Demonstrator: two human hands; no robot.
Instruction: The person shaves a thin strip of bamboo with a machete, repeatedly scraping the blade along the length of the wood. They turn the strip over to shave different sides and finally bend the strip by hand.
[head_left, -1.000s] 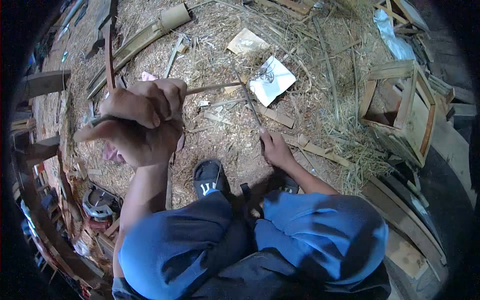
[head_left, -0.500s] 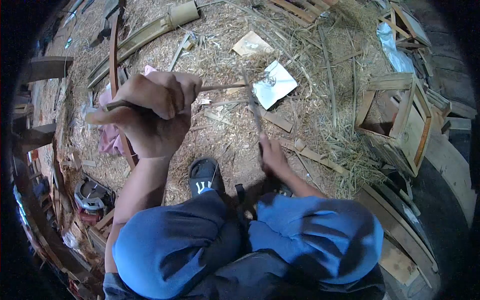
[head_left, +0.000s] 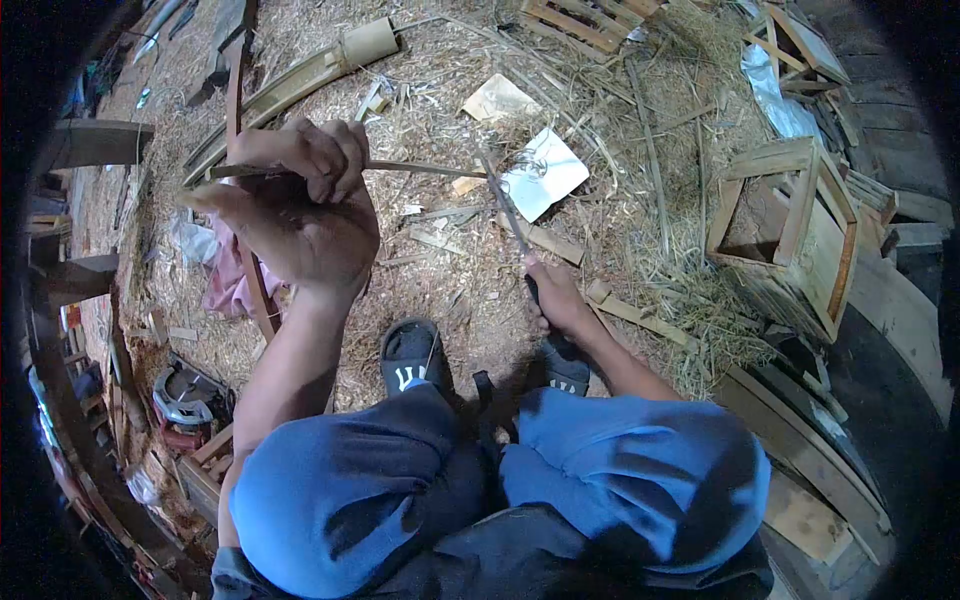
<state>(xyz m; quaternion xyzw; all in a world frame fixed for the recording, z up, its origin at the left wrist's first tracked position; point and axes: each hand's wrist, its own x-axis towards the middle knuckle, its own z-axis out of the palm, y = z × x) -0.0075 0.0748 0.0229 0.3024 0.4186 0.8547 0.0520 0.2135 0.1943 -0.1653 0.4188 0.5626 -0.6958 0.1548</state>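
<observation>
Farthest to your left, a power tool [head_left: 185, 400] with a grey guard lay on the floor, and nearer in, a pink cloth [head_left: 232, 275] lay crumpled beside your forearm. Your left hand [head_left: 300, 205] was raised, its fingers curled down over a thin strip [head_left: 425, 168] and its thumb stretched out to the left, so the hand was closed on the strip rather than open. One end of the strip showed beyond the curled fingers on the thumb side; from the other side its long axis ran almost level to the right, dipping slightly, above the chip-covered floor [head_left: 440, 285]. Its right end met a narrow knife-like tool [head_left: 508, 215] in front of you, though you could not tell how firmly they touched. That tool slanted, its tip pointing up and to the left and its dark handle down towards you. Your right hand [head_left: 560, 300] was wrapped around the handle, the fingers together. Just past the crossing, a white sheet [head_left: 545, 178] lay on the floor with a thin, dark tangle [head_left: 530, 168] on it. Farther right, a wooden box frame [head_left: 785, 230] sat tilted with an open side showing; its inside was too shadowed to make out.
</observation>
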